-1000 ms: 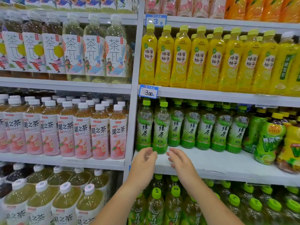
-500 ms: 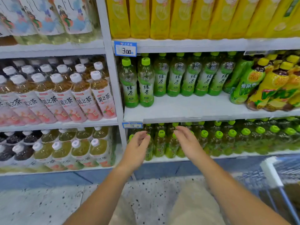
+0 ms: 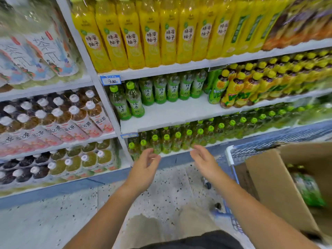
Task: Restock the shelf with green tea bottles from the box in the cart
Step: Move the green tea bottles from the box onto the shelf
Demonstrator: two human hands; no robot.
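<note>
Both hands empty, facing the shelf
The left hand and right hand hang open; bottles lie in the box in the cart. Careless restocking could topple the two front bottles on the shelf.

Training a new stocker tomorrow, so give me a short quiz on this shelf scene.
1. True or false: the left hand and right hand hold nothing.
2. Where is the box? A) on the person's right, in the cart B) on the person's left C) overhead
3. Fill in: the price tag above the two front green tea bottles reads ___.
Key: 1 true; 2 A; 3 3.00
</note>
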